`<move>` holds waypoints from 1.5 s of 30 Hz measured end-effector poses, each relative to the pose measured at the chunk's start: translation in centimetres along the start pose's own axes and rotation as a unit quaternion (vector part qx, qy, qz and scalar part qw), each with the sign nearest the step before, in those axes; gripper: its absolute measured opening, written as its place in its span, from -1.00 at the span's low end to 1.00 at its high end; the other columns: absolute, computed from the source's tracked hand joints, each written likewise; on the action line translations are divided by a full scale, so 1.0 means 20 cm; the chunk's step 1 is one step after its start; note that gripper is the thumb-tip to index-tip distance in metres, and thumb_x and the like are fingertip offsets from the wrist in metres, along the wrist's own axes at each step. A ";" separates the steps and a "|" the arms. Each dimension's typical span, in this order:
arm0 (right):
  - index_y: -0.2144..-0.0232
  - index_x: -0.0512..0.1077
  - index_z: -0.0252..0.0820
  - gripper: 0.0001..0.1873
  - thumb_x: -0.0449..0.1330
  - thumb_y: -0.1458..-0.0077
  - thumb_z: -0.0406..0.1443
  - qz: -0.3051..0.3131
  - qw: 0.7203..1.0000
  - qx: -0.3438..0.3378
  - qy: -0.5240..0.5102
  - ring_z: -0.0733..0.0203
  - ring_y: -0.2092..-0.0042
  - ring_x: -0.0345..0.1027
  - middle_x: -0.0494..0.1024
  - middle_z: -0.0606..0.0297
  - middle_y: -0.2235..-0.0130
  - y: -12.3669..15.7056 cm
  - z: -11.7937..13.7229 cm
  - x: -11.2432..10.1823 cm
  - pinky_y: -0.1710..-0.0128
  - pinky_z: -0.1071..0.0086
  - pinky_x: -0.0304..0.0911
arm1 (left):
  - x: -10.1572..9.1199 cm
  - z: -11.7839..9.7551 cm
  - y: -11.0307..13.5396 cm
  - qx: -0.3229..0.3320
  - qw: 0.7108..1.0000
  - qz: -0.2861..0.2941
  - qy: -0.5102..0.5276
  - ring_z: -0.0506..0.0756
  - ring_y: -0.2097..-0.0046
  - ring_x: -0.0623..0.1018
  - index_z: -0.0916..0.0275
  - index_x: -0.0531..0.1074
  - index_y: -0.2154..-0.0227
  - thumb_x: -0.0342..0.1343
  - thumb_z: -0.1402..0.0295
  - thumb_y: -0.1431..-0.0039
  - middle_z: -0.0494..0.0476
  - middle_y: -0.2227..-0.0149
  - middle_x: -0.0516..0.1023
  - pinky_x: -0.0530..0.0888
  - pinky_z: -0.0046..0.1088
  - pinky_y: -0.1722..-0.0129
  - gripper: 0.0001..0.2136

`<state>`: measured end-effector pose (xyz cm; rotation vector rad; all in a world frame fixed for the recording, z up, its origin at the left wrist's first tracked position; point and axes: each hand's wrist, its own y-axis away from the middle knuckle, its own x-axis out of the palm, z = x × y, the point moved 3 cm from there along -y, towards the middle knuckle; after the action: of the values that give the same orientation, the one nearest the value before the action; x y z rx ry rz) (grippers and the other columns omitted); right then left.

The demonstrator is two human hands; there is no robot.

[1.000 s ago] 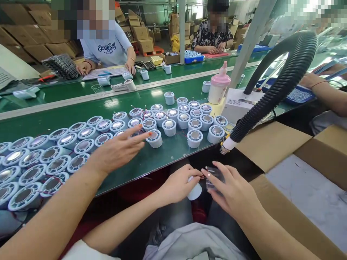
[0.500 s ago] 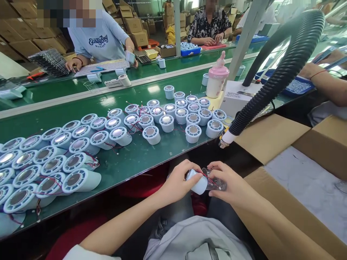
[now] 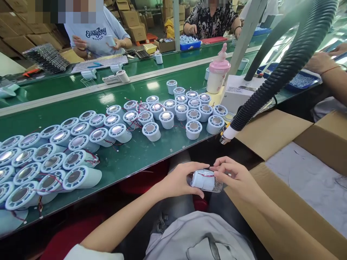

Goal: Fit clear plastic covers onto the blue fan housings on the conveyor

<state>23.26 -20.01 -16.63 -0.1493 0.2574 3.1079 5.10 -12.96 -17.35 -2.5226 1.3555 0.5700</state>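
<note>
Spanning the view, a green bench (image 3: 132, 159) bears rows of pale blue round units (image 3: 166, 120); the co-worker's arm that crossed it a second earlier has gone. An open carton (image 3: 256, 196) stands at the right. Over the lap, the left hand (image 3: 176, 179) curls around a clear sleeve (image 3: 219, 186), thumb below and fingers above. The right hand (image 3: 238, 176) has its fingertips at the sleeve's upper right; whether they pinch anything cannot be told. The blue unit in hand (image 3: 199, 181), beside the sleeve half a second ago, now appears to lie within it, so the two parts seem nearly joined. A red wire (image 3: 206, 175) runs along the unit; a small white connector (image 3: 230, 175) shows by the right fingers.
</note>
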 end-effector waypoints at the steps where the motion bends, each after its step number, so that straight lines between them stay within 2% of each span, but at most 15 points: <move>1: 0.65 0.38 -0.21 -0.61 0.31 -0.04 -0.10 -0.011 0.999 0.015 -0.035 -0.03 0.04 0.41 0.31 0.19 0.17 0.00 0.00 -0.01 0.28 0.35 0.37 | 0.01 0.00 0.00 -0.018 0.999 0.009 0.027 0.23 -0.06 0.47 0.10 0.35 -0.13 0.41 0.24 0.15 0.22 -0.05 0.46 0.48 -0.24 0.01 -0.30; 5: 0.51 0.54 -0.16 -0.74 0.38 0.04 -0.10 -0.004 0.994 0.014 -0.112 -0.11 0.00 0.43 0.44 0.13 0.03 -0.01 0.00 -0.04 0.20 0.24 0.46 | 0.03 -0.02 0.01 -0.081 0.985 -0.005 0.150 0.19 0.01 0.51 0.17 0.29 -0.15 0.35 0.37 0.07 0.26 -0.10 0.42 0.55 -0.35 0.15 -0.33; 7: 0.30 0.59 -0.08 -0.75 0.43 0.10 -0.18 0.031 0.998 -0.039 -0.040 -0.15 -0.08 0.38 0.47 0.12 -0.07 0.01 0.02 -0.04 0.03 0.09 0.41 | 0.04 -0.02 0.03 -0.101 0.967 -0.019 0.231 0.16 0.05 0.53 0.18 0.27 -0.14 0.35 0.40 0.08 0.27 -0.09 0.41 0.54 -0.34 0.14 -0.33; 9: 0.14 0.57 -0.03 -0.59 0.44 0.13 -0.30 0.042 0.991 -0.103 0.071 -0.16 -0.14 0.32 0.46 0.13 -0.12 0.04 0.03 -0.04 -0.11 0.00 0.30 | 0.05 -0.03 0.04 -0.124 0.943 -0.019 0.308 0.12 0.15 0.55 0.17 0.23 -0.16 0.35 0.38 0.06 0.25 0.00 0.45 0.56 -0.34 0.23 -0.32; 11: 0.09 0.54 -0.02 -0.57 0.39 0.07 -0.36 0.037 0.979 -0.142 0.141 -0.15 -0.17 0.29 0.45 0.14 -0.14 0.07 0.03 -0.03 -0.13 0.00 0.28 | 0.05 -0.03 0.06 -0.143 0.927 -0.008 0.346 0.09 0.24 0.55 0.15 0.21 -0.17 0.35 0.34 0.05 0.23 0.07 0.47 0.55 -0.38 0.34 -0.30; 13: 0.08 0.51 -0.02 -0.61 0.36 0.01 -0.37 0.038 0.976 -0.158 0.144 -0.13 -0.15 0.32 0.43 0.14 -0.15 0.09 0.02 -0.03 -0.07 0.05 0.36 | 0.05 -0.04 0.07 -0.142 0.929 -0.006 0.341 0.11 0.20 0.56 0.13 0.22 -0.18 0.38 0.33 0.08 0.23 0.03 0.45 0.54 -0.37 0.30 -0.27; 15: 0.09 0.49 -0.02 -0.61 0.37 0.01 -0.37 0.036 0.979 -0.164 0.117 -0.09 -0.13 0.35 0.43 0.16 -0.15 0.09 -0.01 -0.04 -0.03 0.12 0.41 | 0.04 -0.04 0.06 -0.125 0.936 -0.010 0.329 0.15 0.07 0.54 0.12 0.25 -0.18 0.41 0.37 0.14 0.24 -0.05 0.43 0.51 -0.32 0.13 -0.23; 18: 0.09 0.47 -0.02 -0.58 0.40 0.03 -0.39 -0.001 0.986 -0.163 0.042 -0.02 -0.13 0.35 0.46 0.18 -0.12 0.06 -0.11 -0.08 -0.06 0.17 0.39 | 0.03 0.00 -0.04 -0.129 0.929 -0.016 0.348 0.19 -0.03 0.50 0.16 0.29 -0.16 0.45 0.41 0.21 0.24 -0.07 0.46 0.44 -0.28 -0.02 -0.21; 22: 0.11 0.43 -0.05 -0.56 0.42 0.05 -0.35 -0.083 0.979 -0.179 -0.052 -0.03 -0.14 0.33 0.45 0.13 -0.12 -0.05 -0.28 -0.15 -0.09 0.10 0.36 | 0.03 0.07 -0.28 -0.136 0.924 -0.029 0.355 0.21 0.00 0.52 0.27 0.37 -0.09 0.45 0.34 0.20 0.29 -0.02 0.51 0.42 -0.23 -0.04 -0.29; 26: 0.11 0.36 -0.07 -0.57 0.40 0.01 -0.23 -0.114 0.967 -0.222 -0.057 -0.02 -0.09 0.39 0.45 0.08 -0.11 -0.18 -0.36 -0.23 -0.04 0.05 0.40 | 0.03 0.10 -0.49 -0.122 0.934 -0.021 0.334 0.21 0.03 0.54 0.33 0.43 0.01 0.43 0.29 0.16 0.30 0.05 0.55 0.41 -0.19 -0.03 -0.41; 29: 0.12 0.37 -0.09 -0.57 0.41 0.03 -0.20 -0.112 0.963 -0.241 -0.044 -0.03 -0.09 0.40 0.47 0.07 -0.08 -0.23 -0.35 -0.25 -0.03 0.07 0.41 | 0.01 0.12 -0.53 -0.112 0.940 -0.019 0.321 0.21 0.04 0.54 0.34 0.43 0.03 0.43 0.28 0.18 0.30 0.06 0.55 0.42 -0.19 -0.03 -0.40; 32: 0.13 0.41 -0.10 -0.56 0.43 0.06 -0.22 -0.096 0.965 -0.244 -0.021 -0.05 -0.11 0.38 0.49 0.08 -0.07 -0.22 -0.31 -0.24 -0.04 0.08 0.41 | -0.02 0.11 -0.47 -0.103 0.944 -0.014 0.314 0.20 0.00 0.53 0.26 0.38 -0.06 0.43 0.31 0.16 0.28 -0.01 0.51 0.42 -0.23 -0.04 -0.34; 36: 0.15 0.48 -0.09 -0.56 0.46 0.13 -0.31 -0.059 0.971 -0.232 0.016 -0.07 -0.11 0.38 0.51 0.13 -0.07 -0.13 -0.21 -0.18 -0.09 0.10 0.36 | -0.04 0.06 -0.28 -0.106 0.947 0.011 0.302 0.21 -0.02 0.52 0.16 0.29 -0.16 0.44 0.37 0.18 0.26 -0.08 0.47 0.46 -0.26 0.00 -0.23; 41: 0.14 0.47 -0.05 -0.63 0.40 0.05 -0.31 -0.012 0.965 -0.220 0.141 -0.07 -0.10 0.39 0.49 0.17 -0.10 0.04 -0.05 -0.11 -0.11 0.10 0.34 | -0.05 -0.07 -0.08 -0.059 0.974 0.009 0.218 0.23 -0.10 0.47 0.15 0.35 -0.13 0.41 0.38 0.13 0.26 -0.15 0.41 0.44 -0.25 -0.07 -0.31; 45: 0.11 0.43 -0.04 -0.61 0.39 0.02 -0.25 0.023 0.972 -0.159 0.172 -0.09 -0.06 0.43 0.47 0.16 -0.12 0.11 0.03 -0.08 -0.01 0.11 0.43 | -0.05 -0.14 0.01 -0.032 0.978 0.022 0.203 0.24 -0.15 0.43 0.13 0.34 -0.15 0.40 0.38 0.09 0.26 -0.17 0.40 0.42 -0.21 -0.12 -0.32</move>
<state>24.68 -22.17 -15.57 -0.6991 -0.2430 3.1248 5.20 -13.42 -14.37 -2.7738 1.5445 0.1041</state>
